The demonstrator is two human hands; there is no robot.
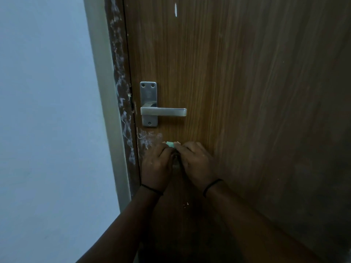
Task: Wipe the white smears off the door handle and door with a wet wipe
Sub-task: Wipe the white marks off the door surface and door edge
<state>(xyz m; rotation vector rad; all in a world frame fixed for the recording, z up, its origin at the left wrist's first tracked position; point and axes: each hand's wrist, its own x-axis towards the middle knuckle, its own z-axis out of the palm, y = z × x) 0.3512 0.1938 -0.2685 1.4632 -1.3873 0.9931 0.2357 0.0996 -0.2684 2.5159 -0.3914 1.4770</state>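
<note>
Both hands, left hand and right hand, pinch a bunched wet wipe below the door handle; so small a contact patch likely just spreads the white smears across the door.

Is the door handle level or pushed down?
Level: the door handle lies horizontal, and both hands are below it, not touching.

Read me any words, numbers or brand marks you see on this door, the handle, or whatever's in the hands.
No readable text anywhere.
Handle and its plate: only screws, no brand mark visible.
Door: only white smears, no lettering.
Green item pinched between left hand and right hand: mostly hidden, no print visible.
</note>
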